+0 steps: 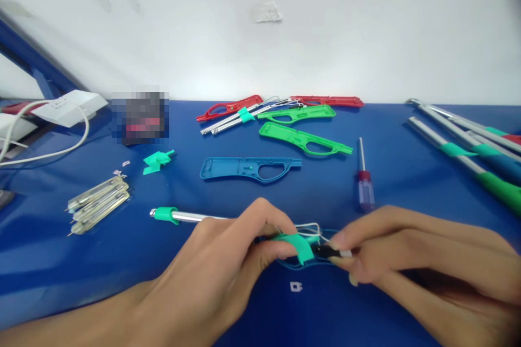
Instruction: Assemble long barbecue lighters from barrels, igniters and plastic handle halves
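Note:
My left hand (228,260) is closed, pinching a curved green plastic trigger (300,245) between thumb and fingers. Against its right end, my right hand (407,260) grips a small black igniter piece (325,251) with a whitish tip. White wire (311,226) loops just behind the fingertips. Beneath both hands lies a blue lighter casing half (299,267), mostly covered. A metal tube (195,217) with a green collar (165,214) sticks out to the left behind my left hand. In front of the casing rests a small white plastic clip (296,286).
Behind are a blue casing half (232,168), green halves (305,138), red halves (325,101) and taped metal tubes (228,121). A screwdriver (365,190) and several long lighters (459,152) lie right. Clear fuel tanks (100,203), green triggers (158,161) and a white cable (87,130) are left.

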A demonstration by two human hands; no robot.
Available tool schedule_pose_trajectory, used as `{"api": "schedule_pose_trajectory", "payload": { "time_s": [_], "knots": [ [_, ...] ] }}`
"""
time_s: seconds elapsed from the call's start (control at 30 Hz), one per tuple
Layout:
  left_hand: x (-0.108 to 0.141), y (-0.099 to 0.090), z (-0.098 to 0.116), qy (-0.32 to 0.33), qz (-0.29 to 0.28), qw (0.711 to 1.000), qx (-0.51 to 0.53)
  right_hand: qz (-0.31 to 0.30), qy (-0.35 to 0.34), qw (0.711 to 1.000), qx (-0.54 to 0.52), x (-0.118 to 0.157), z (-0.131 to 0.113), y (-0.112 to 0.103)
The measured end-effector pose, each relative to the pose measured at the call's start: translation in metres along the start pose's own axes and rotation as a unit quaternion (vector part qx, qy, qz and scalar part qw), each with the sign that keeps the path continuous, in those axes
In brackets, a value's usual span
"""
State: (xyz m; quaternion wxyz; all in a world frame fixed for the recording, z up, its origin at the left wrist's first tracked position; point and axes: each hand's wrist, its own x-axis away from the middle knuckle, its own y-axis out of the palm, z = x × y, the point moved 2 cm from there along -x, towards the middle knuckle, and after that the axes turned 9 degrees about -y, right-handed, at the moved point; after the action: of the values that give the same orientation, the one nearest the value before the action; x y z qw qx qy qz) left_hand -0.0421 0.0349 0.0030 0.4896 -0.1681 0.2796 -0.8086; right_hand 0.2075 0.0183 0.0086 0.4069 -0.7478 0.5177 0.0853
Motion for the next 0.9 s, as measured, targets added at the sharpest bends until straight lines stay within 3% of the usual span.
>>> {"api": "schedule_pose_trajectory", "payload": {
  "time_s": [0.5, 0.9],
  "knots": [
    [-0.005, -0.002, 0.008, -0.01, -0.006, 1.0, 0.027, 0.012, 0.027, 0.999, -0.028, 0.002, -0.003, 0.0],
    [-0.007, -0.004, 0.008, 0.06, 0.012, 0.998, 0.021, -0.004, 0.03, 0.999, -0.03, 0.001, -0.002, 0.003]
  ]
}}
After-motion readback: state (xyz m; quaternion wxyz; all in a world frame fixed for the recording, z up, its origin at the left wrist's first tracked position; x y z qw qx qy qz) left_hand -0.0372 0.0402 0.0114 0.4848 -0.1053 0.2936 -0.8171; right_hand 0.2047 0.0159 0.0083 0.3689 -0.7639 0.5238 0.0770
